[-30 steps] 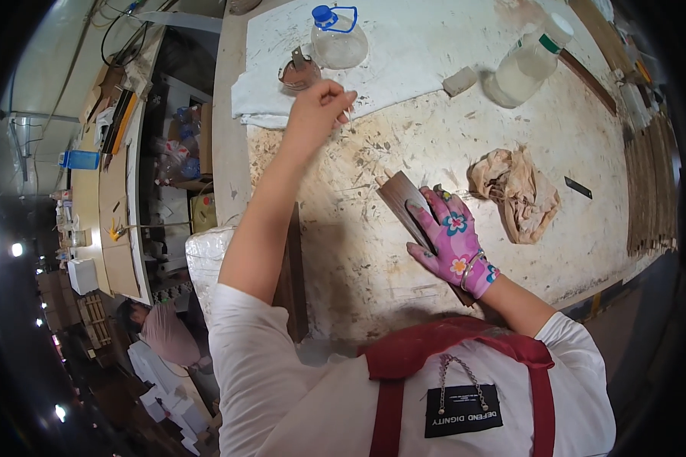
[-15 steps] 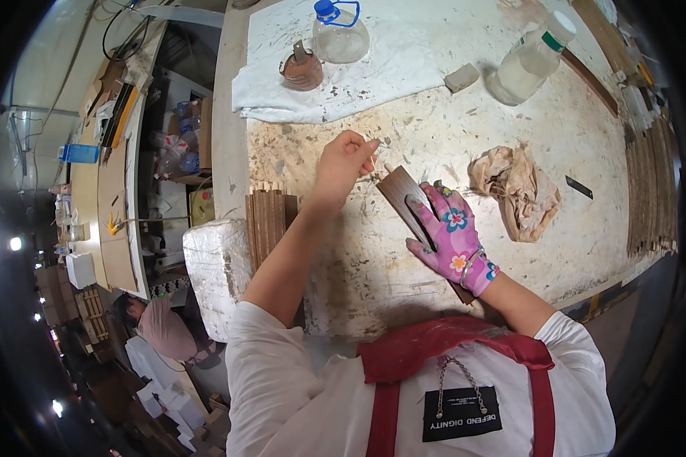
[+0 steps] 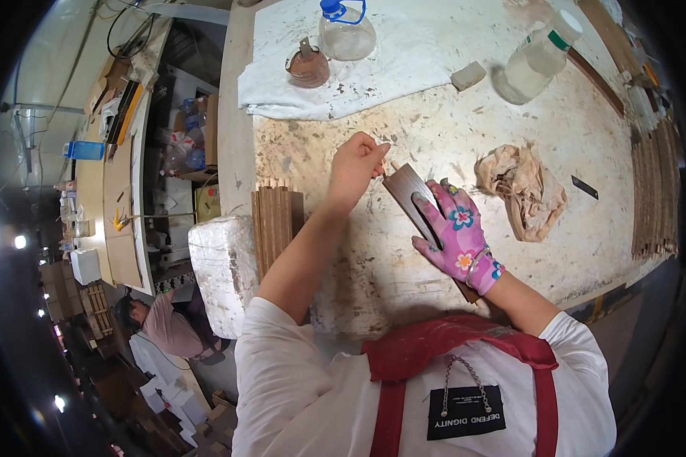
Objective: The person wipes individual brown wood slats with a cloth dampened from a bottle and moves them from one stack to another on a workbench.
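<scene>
My left hand [image 3: 357, 169] is bare, its thumb and forefinger pinched together just off the far end of a dark brown wooden strip [image 3: 411, 188]. What the pinch holds, if anything, is too small to make out. Short pale pegs [image 3: 395, 165] stick out of that end of the strip. My right hand [image 3: 459, 232], in a pink flowered glove, grips the strip, thumb on the near left side and fingers laid over its upper face. The strip lies slanted on the stained worktable [image 3: 358, 282], its near end showing below the glove.
Brown strips with pegs [image 3: 276, 225] stand left, beside a wrapped white block [image 3: 222, 263]. A crumpled tan cloth [image 3: 520, 190] and black blade [image 3: 585, 186] lie right. Beyond are a brown pot [image 3: 308, 70], blue-capped jug [image 3: 348, 36], small block [image 3: 469, 76] and bottle [image 3: 537, 65].
My left hand's pinched fingers have shifted slightly right and nearer at the strip's pegged end. My right hand keeps its hold. The whole view has shifted a little.
</scene>
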Motion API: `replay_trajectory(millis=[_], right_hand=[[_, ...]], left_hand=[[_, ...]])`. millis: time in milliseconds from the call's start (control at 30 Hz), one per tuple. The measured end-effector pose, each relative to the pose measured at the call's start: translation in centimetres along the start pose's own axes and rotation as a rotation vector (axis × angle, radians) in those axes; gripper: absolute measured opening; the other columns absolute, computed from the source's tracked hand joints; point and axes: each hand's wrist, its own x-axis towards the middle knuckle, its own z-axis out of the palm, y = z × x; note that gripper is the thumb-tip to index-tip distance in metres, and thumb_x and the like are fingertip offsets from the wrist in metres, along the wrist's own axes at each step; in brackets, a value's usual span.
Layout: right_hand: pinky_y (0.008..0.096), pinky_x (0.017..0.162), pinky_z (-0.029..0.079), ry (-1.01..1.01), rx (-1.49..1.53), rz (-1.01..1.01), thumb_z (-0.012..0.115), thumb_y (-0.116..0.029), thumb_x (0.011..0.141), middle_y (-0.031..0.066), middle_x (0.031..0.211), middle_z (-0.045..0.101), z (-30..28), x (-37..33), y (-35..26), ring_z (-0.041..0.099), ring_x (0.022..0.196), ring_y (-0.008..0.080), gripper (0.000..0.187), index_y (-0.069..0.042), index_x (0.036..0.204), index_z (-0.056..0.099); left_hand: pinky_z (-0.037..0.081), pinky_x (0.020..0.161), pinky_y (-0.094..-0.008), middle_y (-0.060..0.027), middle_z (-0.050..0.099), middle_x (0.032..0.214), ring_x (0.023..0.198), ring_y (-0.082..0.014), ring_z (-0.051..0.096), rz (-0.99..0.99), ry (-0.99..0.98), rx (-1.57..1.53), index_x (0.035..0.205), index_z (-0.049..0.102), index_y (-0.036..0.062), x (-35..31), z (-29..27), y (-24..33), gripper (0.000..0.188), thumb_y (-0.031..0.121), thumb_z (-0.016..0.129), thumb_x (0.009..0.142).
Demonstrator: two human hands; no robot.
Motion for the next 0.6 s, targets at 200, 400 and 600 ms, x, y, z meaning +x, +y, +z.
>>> replay_trajectory(millis=[200, 400, 600], right_hand=[[0.0475, 0.103, 0.024, -0.009, 0.009, 0.01, 0.061, -0.038, 0.078, 0.0154, 0.138, 0.035, 0.01, -0.08, -0.06, 0.031, 0.128, 0.0343, 0.065, -0.015, 0.135, 0.038], [0.0475, 0.104, 0.024, -0.003, 0.013, 0.001, 0.061, -0.037, 0.078, 0.0162, 0.137, 0.036, -0.06, 0.03, -0.13, 0.032, 0.127, 0.0349, 0.065, -0.014, 0.134, 0.039], [0.0469, 0.102, 0.025, 0.024, 0.0, -0.007, 0.062, -0.036, 0.077, 0.0169, 0.134, 0.038, -0.19, -0.04, -0.18, 0.034, 0.125, 0.0346, 0.064, -0.013, 0.133, 0.04]], left_hand=[[0.041, 0.048, -0.021, -0.0017, 0.054, 0.06, 0.052, -0.0076, 0.051, -0.022, 0.014, -0.001, 0.077, 0.051, 0.0025, 0.06, -0.11, 0.35, 0.02, 0.017, 0.064, 0.084], [0.041, 0.046, -0.022, -0.0019, 0.054, 0.059, 0.05, -0.0085, 0.052, 0.016, 0.031, 0.109, 0.077, 0.052, 0.0022, 0.3, -0.08, 0.06, 0.02, 0.016, 0.064, 0.083], [0.039, 0.046, -0.02, -0.0004, 0.053, 0.058, 0.05, -0.0064, 0.05, -0.013, 0.034, 0.055, 0.073, 0.052, 0.0048, 0.6, 0.41, -0.1, 0.021, 0.017, 0.066, 0.082]])
